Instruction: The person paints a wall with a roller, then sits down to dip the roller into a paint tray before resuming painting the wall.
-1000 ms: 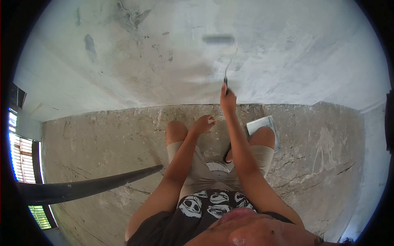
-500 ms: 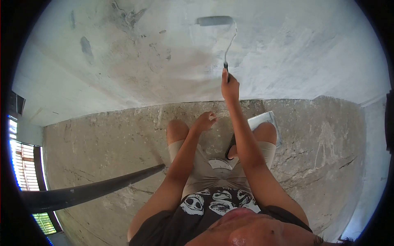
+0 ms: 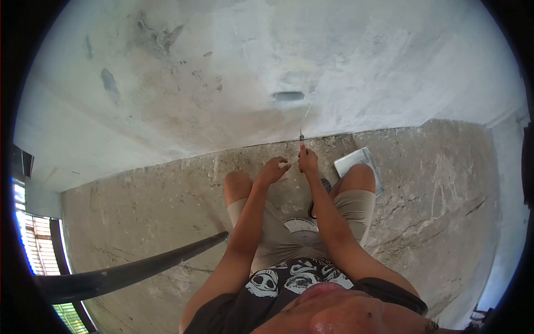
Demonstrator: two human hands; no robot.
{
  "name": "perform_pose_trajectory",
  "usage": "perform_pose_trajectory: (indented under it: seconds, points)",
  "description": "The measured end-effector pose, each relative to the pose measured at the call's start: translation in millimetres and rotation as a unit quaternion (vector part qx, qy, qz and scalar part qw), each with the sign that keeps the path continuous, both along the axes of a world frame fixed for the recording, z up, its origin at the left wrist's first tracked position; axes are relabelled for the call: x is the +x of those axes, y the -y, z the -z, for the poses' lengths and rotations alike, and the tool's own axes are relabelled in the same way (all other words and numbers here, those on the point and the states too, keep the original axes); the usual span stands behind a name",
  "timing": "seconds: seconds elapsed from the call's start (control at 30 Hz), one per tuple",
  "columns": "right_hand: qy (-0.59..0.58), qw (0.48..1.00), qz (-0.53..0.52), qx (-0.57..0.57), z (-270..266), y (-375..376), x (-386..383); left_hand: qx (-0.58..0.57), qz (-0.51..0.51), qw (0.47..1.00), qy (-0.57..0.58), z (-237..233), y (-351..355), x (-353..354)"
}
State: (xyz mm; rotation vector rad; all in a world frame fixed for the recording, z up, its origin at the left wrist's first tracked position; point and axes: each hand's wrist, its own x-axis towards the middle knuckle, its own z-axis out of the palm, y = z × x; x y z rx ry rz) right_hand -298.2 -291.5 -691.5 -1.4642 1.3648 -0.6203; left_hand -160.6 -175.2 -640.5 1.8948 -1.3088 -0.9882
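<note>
My right hand (image 3: 308,160) is closed around the dark handle of a paint roller (image 3: 290,96). Its thin wire frame reaches up from the handle, and the grey roller sleeve lies against the lower part of the wall (image 3: 367,61). Fresh pale paint covers much of the wall around and right of the roller, while bare, stained patches show on the left. Loosely curled, with fingers a little apart, my left hand (image 3: 271,171) hovers above my left knee, holding nothing that I can see.
By my right knee, a pale tray (image 3: 356,161) sits on the rough concrete floor (image 3: 150,206). A dark pole (image 3: 139,269) slants in from the left. A slatted window (image 3: 38,239) is at far left. My bent knees flank a white round-edged thing (image 3: 300,225).
The roller has come down the wall toward the floor, and my right hand has drawn back closer to me. My left hand has stayed nearly in place.
</note>
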Motion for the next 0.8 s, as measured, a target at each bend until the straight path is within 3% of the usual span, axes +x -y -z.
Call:
perform_pose_trajectory:
  seconds: [0.1,0.17,0.23,0.3,0.4,0.43,0.5,0.63,0.8]
  points:
    - [0.223,0.975,0.017,0.009,-72,13,13,-0.02,0.002,0.999,0.029,19,5,8]
    - [0.292,0.955,0.035,0.028,-129,35,19,-0.028,0.004,0.999,0.041,25,5,7]
    - [0.341,0.936,0.08,0.042,-167,64,21,-0.006,-0.013,0.999,-0.034,25,5,5]
    - [0.345,0.935,0.086,0.008,-198,83,9,-0.023,-0.005,0.999,-0.022,29,5,6]
    - [0.258,0.96,0.096,-0.048,-185,108,-16,-0.034,0.001,0.999,-0.009,21,4,4]
    - [0.258,0.96,0.095,-0.049,-166,113,-27,-0.028,-0.002,1.0,-0.006,17,4,4]
    - [0.113,0.982,0.094,-0.121,-114,118,-48,-0.024,-0.006,1.0,-0.017,23,7,5]
    - [-0.089,0.991,0.065,-0.07,-18,91,-78,-0.006,-0.003,1.0,-0.008,8,6,0]
    - [-0.13,0.976,0.095,-0.149,12,79,-80,-0.028,-0.004,1.0,0.013,20,-3,6]
